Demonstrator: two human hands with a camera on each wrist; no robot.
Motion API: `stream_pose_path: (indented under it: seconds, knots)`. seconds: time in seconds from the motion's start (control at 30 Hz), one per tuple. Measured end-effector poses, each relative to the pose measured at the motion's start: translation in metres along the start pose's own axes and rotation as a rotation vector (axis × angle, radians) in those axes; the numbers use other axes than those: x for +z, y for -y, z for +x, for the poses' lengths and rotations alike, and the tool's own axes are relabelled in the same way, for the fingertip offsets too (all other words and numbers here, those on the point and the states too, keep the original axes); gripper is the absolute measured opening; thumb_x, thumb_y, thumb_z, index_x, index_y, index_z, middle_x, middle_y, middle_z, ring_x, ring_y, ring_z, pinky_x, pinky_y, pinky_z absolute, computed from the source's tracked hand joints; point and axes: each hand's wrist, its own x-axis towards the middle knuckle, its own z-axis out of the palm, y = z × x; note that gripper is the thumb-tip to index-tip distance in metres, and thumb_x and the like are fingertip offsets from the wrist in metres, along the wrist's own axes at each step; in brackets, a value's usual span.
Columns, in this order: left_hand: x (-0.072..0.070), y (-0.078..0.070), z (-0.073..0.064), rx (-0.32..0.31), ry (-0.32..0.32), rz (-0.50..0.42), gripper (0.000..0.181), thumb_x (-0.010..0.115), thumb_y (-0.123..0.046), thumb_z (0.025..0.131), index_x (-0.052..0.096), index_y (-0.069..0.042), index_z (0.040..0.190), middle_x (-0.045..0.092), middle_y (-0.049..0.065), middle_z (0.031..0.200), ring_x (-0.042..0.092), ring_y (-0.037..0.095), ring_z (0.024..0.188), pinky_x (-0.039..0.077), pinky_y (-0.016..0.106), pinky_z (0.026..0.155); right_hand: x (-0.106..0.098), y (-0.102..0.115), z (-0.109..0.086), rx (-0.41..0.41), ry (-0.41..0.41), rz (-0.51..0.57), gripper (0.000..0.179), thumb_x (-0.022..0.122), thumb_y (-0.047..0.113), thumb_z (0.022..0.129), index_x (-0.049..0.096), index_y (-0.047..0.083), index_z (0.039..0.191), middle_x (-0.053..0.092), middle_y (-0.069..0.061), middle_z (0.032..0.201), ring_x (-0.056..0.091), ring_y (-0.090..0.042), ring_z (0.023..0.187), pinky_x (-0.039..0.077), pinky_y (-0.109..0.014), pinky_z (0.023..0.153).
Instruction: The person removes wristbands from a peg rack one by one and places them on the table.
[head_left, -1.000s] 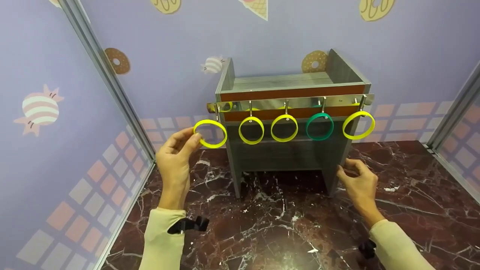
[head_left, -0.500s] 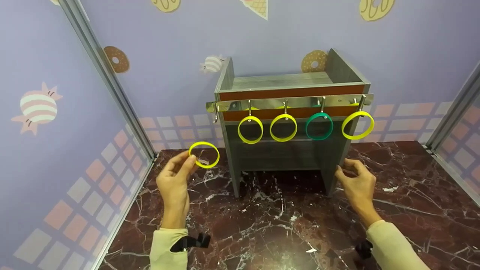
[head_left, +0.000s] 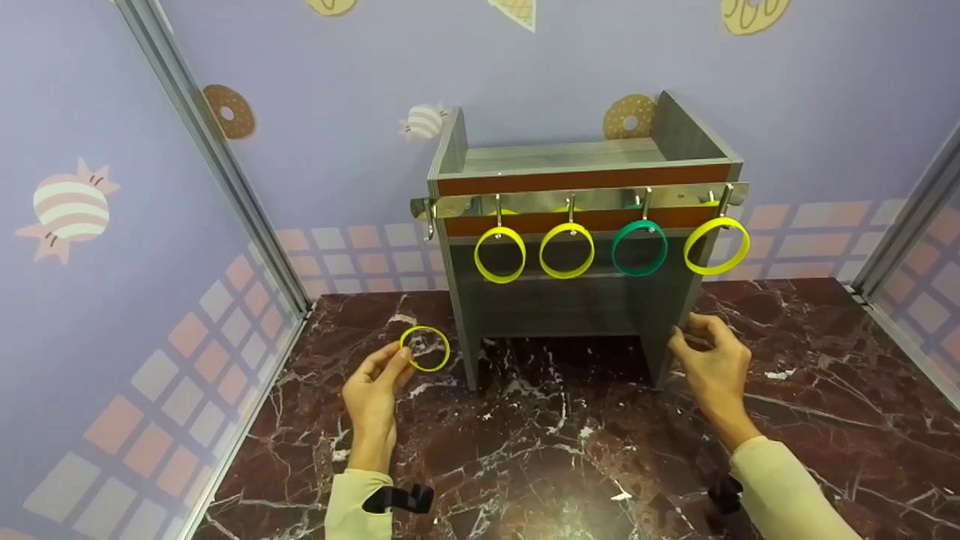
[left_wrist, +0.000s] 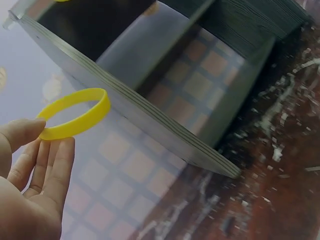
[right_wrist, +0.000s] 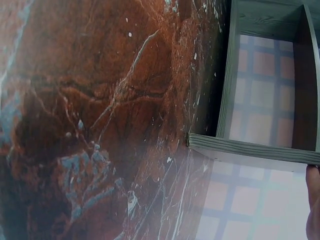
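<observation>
We pinch yellow ring [left_wrist: 75, 128] between thumb and fingers of left hand [head_left: 373, 397]; right hand [head_left: 712, 364] touches side of grey shelf [head_left: 562, 155], whether gripping we cannot tell.

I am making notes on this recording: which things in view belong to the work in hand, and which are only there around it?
Seemingly part of the work:
yellow ring, pinched by the left hand
grey stand, with the right hand at its side
hook rail
three hanging yellow rings
hanging green ring

Only around it:
patterned wall
marbled table
black strap
</observation>
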Motion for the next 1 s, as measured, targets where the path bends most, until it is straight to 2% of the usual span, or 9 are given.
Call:
stream_pose_path:
  seconds: [0.23,0.5,0.63,0.73,0.9,1.0]
  knots:
    - [-0.008,0.023,0.000,-0.050,-0.004,0.091,0.023,0.077,0.004,0.095,0.072,0.014,0.115,0.074,0.011,0.098,0.075,0.019,0.086,0.063,0.031,0.081,0.000,-0.027,0.004,0.017,0.017,-0.003,0.020,0.076,-0.013,0.084,0.075,-0.009,0.104,0.077,-0.021,0.096,0.072,-0.003,0.079,0.055,-0.011,0.065]
    - [-0.016,0.045,0.000,-0.121,0.001,0.167,0.026,0.075,0.007,0.094,0.069,0.018,0.117,0.075,0.011,0.097,0.075,0.017,0.084,0.063,0.028,0.077,0.000,-0.031,0.005,0.000,0.016,0.003,0.020,0.077,-0.011,0.084,0.076,-0.007,0.103,0.077,-0.019,0.095,0.069,0.003,0.081,0.057,-0.013,0.070]
    - [-0.021,0.053,-0.002,-0.149,0.010,0.202,0.027,0.075,0.006,0.095,0.069,0.018,0.118,0.075,0.015,0.102,0.076,0.017,0.084,0.063,0.027,0.077,0.001,-0.028,0.004,0.010,0.012,-0.003,0.020,0.076,-0.014,0.084,0.075,-0.009,0.103,0.076,-0.022,0.095,0.068,0.005,0.080,0.056,-0.011,0.069]
    - [-0.022,0.057,-0.003,-0.163,0.021,0.224,0.027,0.074,0.006,0.095,0.069,0.018,0.119,0.075,0.017,0.104,0.076,0.017,0.085,0.063,0.028,0.078,0.001,-0.014,0.002,0.011,0.007,-0.007,0.019,0.074,-0.015,0.084,0.073,-0.012,0.102,0.076,-0.025,0.095,0.068,0.006,0.079,0.055,-0.010,0.068]
    - [-0.024,0.062,-0.003,-0.155,0.037,0.264,0.026,0.075,0.006,0.094,0.070,0.018,0.116,0.075,0.015,0.096,0.077,0.021,0.083,0.064,0.029,0.075,-0.001,0.009,-0.001,0.003,0.016,0.002,0.017,0.072,-0.013,0.085,0.070,-0.016,0.102,0.073,-0.031,0.095,0.074,-0.008,0.079,0.054,-0.008,0.067]
    - [-0.025,0.065,-0.003,-0.141,0.045,0.312,0.023,0.076,0.006,0.093,0.071,0.018,0.113,0.076,0.016,0.093,0.077,0.024,0.082,0.064,0.029,0.073,-0.001,0.000,0.000,0.012,0.018,-0.013,0.017,0.073,-0.012,0.085,0.071,-0.015,0.102,0.074,-0.029,0.095,0.076,-0.014,0.080,0.054,-0.008,0.065]
